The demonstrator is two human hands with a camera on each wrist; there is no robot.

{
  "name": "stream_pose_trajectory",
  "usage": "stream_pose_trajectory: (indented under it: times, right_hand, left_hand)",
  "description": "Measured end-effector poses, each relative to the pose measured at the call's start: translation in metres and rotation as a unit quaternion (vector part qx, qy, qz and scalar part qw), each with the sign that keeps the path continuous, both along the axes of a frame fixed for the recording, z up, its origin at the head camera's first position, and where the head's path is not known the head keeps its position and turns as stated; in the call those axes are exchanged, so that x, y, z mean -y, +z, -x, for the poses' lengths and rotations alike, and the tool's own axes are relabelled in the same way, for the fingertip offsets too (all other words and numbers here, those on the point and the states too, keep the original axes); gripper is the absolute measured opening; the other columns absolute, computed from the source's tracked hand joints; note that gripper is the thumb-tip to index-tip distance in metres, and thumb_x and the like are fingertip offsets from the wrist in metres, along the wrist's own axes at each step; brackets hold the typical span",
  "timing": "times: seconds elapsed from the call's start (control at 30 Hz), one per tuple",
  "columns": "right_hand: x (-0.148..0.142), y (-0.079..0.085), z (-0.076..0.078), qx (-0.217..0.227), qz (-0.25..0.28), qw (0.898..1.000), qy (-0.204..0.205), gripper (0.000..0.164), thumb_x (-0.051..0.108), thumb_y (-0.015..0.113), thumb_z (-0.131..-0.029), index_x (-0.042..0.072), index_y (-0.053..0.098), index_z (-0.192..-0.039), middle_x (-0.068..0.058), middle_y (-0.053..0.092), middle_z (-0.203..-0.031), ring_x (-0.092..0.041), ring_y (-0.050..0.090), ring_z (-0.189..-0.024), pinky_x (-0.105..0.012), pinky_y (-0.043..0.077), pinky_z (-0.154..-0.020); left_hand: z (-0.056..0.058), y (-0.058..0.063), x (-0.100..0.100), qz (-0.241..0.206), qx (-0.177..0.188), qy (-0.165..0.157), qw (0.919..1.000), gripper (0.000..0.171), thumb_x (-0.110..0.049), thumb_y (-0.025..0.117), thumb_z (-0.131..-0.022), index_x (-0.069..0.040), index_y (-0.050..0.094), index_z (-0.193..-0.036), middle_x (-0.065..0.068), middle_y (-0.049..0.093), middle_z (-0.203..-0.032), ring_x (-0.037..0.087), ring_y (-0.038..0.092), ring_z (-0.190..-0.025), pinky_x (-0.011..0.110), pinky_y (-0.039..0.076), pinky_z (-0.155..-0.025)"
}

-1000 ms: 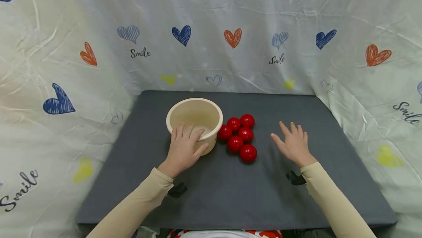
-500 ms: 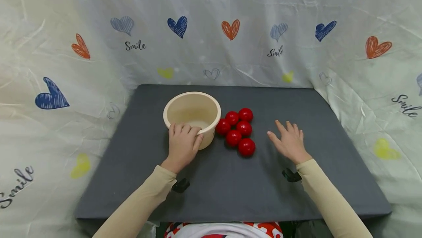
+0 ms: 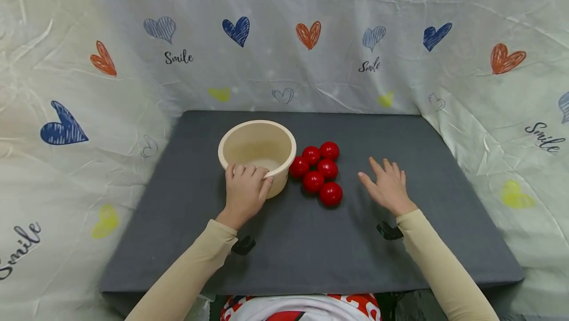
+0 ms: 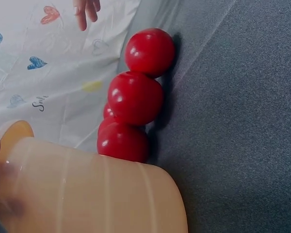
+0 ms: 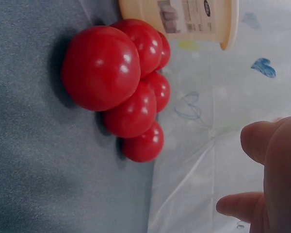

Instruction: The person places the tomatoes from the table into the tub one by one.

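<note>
A cream plastic tub (image 3: 280, 180) stands on the dark table, its open top facing up. My left hand (image 3: 243, 193) grips the tub's near rim, fingers curled over it into the inside and thumb outside. Several shiny red balls (image 3: 327, 169) sit in a cluster just right of the tub; the left wrist view shows the balls (image 4: 136, 98) close against its wall. To their right my right hand (image 3: 388, 187) hovers over the table with fingers spread, holding nothing. In the right wrist view a printed label (image 5: 186, 15) shows on the tub's side.
A grey-black cloth covers the table (image 3: 306, 247), whose front edge is close to the person's lap. A white curtain (image 3: 338, 54) printed with hearts and "Smile" hangs behind and at both sides. A dark wrist strap piece (image 3: 389, 231) sits under the right cuff.
My left hand's fingers have curled from lying extended over the rim to gripping it. Tub, balls and right hand keep their places while the head view shifts slightly.
</note>
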State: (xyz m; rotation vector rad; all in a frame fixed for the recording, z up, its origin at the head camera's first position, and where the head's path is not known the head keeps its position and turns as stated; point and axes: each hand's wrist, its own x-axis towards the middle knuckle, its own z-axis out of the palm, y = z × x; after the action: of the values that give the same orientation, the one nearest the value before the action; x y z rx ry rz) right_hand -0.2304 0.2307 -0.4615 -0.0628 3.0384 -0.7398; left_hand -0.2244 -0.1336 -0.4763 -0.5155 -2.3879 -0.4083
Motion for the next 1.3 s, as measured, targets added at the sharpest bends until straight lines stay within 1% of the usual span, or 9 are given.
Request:
stream_pose_trajectory:
  times: [0.23,0.5,0.83,0.93,1.0,1.1,1.17,1.23,1.3]
  right_hand:
    - [0.002,-0.003,0.003,0.010,0.014,1.000,0.000,0.068,0.044,0.045,-0.105,0.004,0.031,-0.159,-0.037,0.023,-0.161,-0.060,0.016,-0.149,-0.078,0.010,-0.117]
    - [0.008,-0.018,0.013,0.047,0.079,0.996,0.007,0.071,0.044,0.041,-0.106,0.003,0.024,-0.161,-0.035,0.019,-0.163,-0.056,0.022,-0.150,-0.070,0.026,-0.118]
    - [0.023,-0.037,0.020,0.066,0.130,0.989,-0.009,0.068,0.041,0.042,-0.106,0.002,0.028,-0.159,-0.029,0.032,-0.162,-0.048,0.030,-0.150,-0.061,0.028,-0.122]
    - [0.029,-0.043,0.020,0.078,0.158,0.984,-0.023,0.067,0.043,0.043,-0.105,0.004,0.031,-0.158,-0.027,0.036,-0.161,-0.045,0.035,-0.148,-0.060,0.032,-0.120]
    - [0.033,-0.047,0.020,0.087,0.187,0.978,-0.031,0.065,0.043,0.045,-0.105,0.005,0.034,-0.157,-0.027,0.041,-0.158,-0.043,0.044,-0.143,-0.056,0.042,-0.113]
    - [0.039,-0.052,0.018,0.094,0.240,0.966,-0.039,0.061,0.041,0.048,-0.105,0.007,0.039,-0.155,-0.027,0.049,-0.151,-0.040,0.056,-0.129,-0.046,0.058,-0.093]
    - [0.044,-0.055,0.017,0.099,0.271,0.957,-0.038,0.060,0.039,0.050,-0.104,0.006,0.042,-0.153,-0.027,0.052,-0.146,-0.037,0.062,-0.118,-0.037,0.061,-0.077]
    - [0.048,-0.060,0.017,0.100,0.294,0.950,-0.041,0.057,0.037,0.053,-0.103,0.007,0.045,-0.151,-0.026,0.056,-0.142,-0.034,0.064,-0.110,-0.031,0.060,-0.069]
    - [0.052,-0.063,0.016,0.100,0.307,0.946,-0.038,0.056,0.036,0.056,-0.101,0.008,0.048,-0.149,-0.026,0.058,-0.140,-0.031,0.066,-0.105,-0.028,0.058,-0.066]
  left_hand:
    - [-0.002,0.002,0.000,0.011,0.005,0.002,0.9999,0.024,-0.031,0.057,-0.098,-0.010,0.069,-0.097,0.012,0.065,-0.087,0.035,0.056,-0.089,0.061,0.034,-0.104]
    - [-0.002,0.002,0.000,0.009,0.017,0.003,0.9998,0.023,-0.029,0.056,-0.099,-0.010,0.069,-0.097,0.012,0.065,-0.088,0.035,0.056,-0.090,0.063,0.034,-0.105]
    - [-0.003,0.003,-0.001,0.003,0.012,0.000,0.9999,0.023,-0.030,0.058,-0.098,-0.010,0.069,-0.097,0.013,0.065,-0.087,0.036,0.056,-0.090,0.064,0.034,-0.105]
    - [-0.003,0.003,-0.001,0.001,0.018,0.000,0.9998,0.023,-0.030,0.057,-0.098,-0.010,0.069,-0.097,0.013,0.065,-0.087,0.036,0.056,-0.090,0.064,0.033,-0.106]
    - [-0.002,0.003,-0.001,0.001,0.023,0.001,0.9997,0.024,-0.030,0.056,-0.099,-0.010,0.069,-0.097,0.013,0.065,-0.088,0.036,0.056,-0.091,0.063,0.033,-0.107]
    - [-0.002,0.003,-0.001,0.002,0.025,0.003,0.9997,0.024,-0.030,0.056,-0.099,-0.010,0.069,-0.097,0.014,0.065,-0.088,0.036,0.056,-0.091,0.063,0.033,-0.107]
    - [-0.002,0.003,-0.001,0.003,0.024,0.003,0.9997,0.024,-0.029,0.056,-0.099,-0.010,0.069,-0.097,0.014,0.065,-0.087,0.037,0.056,-0.091,0.063,0.033,-0.106]
    - [-0.002,0.003,-0.001,0.002,0.023,0.003,0.9997,0.024,-0.029,0.056,-0.099,-0.009,0.069,-0.097,0.014,0.065,-0.087,0.037,0.056,-0.091,0.064,0.034,-0.106]
    - [-0.002,0.003,-0.002,0.000,0.021,0.001,0.9998,0.023,-0.029,0.056,-0.099,-0.009,0.069,-0.097,0.014,0.065,-0.087,0.037,0.056,-0.091,0.064,0.033,-0.106]
